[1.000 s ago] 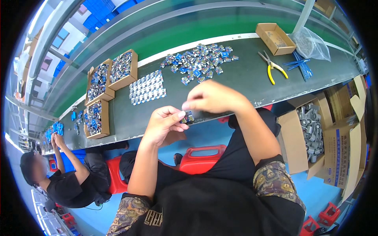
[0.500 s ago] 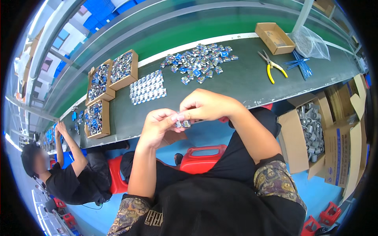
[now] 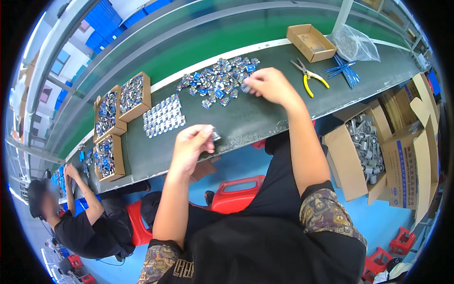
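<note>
My left hand (image 3: 190, 146) is over the near edge of the bench, its thumb and fingers pinched on a small silver-and-blue part (image 3: 216, 136). My right hand (image 3: 273, 86) reaches to the right side of a loose pile of similar parts (image 3: 215, 79). Its fingertips are closed on one small part (image 3: 245, 88) at the pile's edge, mostly hidden by the fingers. Left of the pile lies a block of parts set in neat rows (image 3: 163, 116), pale side up.
Cardboard boxes (image 3: 122, 125) full of parts stand at the left, near a seated co-worker (image 3: 87, 213). Yellow-handled pliers (image 3: 308, 78), blue strips (image 3: 347, 73), an open box (image 3: 309, 45) and a plastic bag (image 3: 354, 45) lie right. A carton of grey fittings (image 3: 366, 149) stands below.
My hands, which were together on small parts, have come apart. The right hand has moved up and right to the pile; the left still pinches a part. The view has shifted a little.
</note>
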